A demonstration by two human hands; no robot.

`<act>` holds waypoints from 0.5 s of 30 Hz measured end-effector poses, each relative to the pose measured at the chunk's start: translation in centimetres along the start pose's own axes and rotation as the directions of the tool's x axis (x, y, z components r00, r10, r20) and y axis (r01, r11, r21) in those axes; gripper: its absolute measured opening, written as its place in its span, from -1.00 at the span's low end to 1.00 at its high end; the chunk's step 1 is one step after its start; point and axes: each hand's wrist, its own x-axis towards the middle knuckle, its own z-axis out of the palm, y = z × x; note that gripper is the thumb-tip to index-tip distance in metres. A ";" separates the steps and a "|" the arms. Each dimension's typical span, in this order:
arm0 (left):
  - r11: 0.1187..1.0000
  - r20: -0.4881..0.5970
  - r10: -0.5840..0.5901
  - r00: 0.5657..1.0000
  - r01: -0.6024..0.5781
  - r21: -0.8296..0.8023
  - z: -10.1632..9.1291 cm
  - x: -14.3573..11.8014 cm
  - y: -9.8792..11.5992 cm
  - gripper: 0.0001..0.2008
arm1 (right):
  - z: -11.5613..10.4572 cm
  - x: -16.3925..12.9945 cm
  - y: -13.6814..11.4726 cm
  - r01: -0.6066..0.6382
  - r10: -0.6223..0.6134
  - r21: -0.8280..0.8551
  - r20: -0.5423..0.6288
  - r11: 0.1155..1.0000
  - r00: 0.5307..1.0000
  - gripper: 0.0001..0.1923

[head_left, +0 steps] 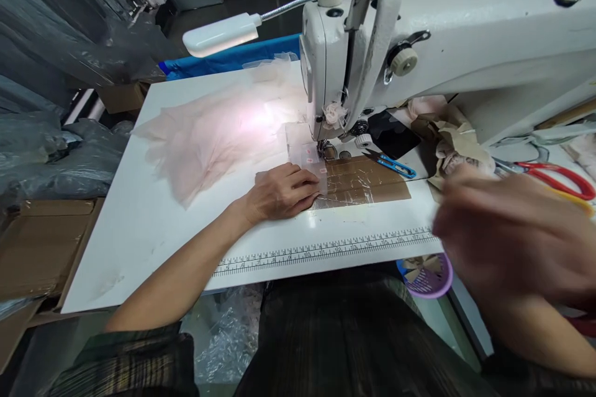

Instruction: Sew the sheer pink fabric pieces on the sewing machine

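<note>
My left hand [286, 191] rests on the white sewing table, its bent fingers pressed together on the edge of a translucent strip of sheer fabric [310, 155] with small pink marks. This strip lies beside the needle and presser foot [322, 147] of a white sewing machine [321, 56]. Pale pink tulle [209, 130] spreads over the table to the left. My right hand [507, 236] is raised at the right, smeared by motion, so its fingers and anything in them cannot be made out. Blue thread snips [393, 164] lie right of the needle, on a brown taped plate [367, 183].
Red-handled scissors [559, 175] and crumpled beige scraps [459, 136] lie at the right. A black flat object [391, 133] sits under the machine arm. A printed ruler [326, 252] runs along the front edge; a purple basket [435, 282] stands below. A lamp [223, 34] hangs over the tulle.
</note>
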 end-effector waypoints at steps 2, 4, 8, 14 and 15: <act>1.000 -0.013 -0.008 1.000 0.008 0.004 0.0 0.0 0.0 -0.87 | 1.7 1.7 1.7 0.026 -0.025 -0.027 0.064 0.999 0.998 -0.72; 1.000 -0.031 -0.010 0.999 0.010 0.007 0.1 0.0 0.1 -0.87 | 3.4 3.4 4.0 0.020 -0.003 -0.071 0.228 0.997 0.974 -0.74; 1.000 -0.034 -0.011 0.999 0.012 0.005 0.1 0.1 0.2 -0.89 | 5.8 5.8 7.7 0.024 0.057 -0.190 0.414 0.982 0.909 -0.70; 0.999 0.005 -0.033 0.999 0.034 -0.010 0.1 0.0 0.1 -0.89 | 7.3 5.3 9.5 0.083 0.030 -0.231 0.446 0.970 0.895 -0.66; 0.999 0.010 -0.031 0.999 0.031 -0.009 0.1 0.0 0.1 -0.89 | 7.4 5.0 9.6 0.091 0.019 -0.227 0.441 0.970 0.897 -0.65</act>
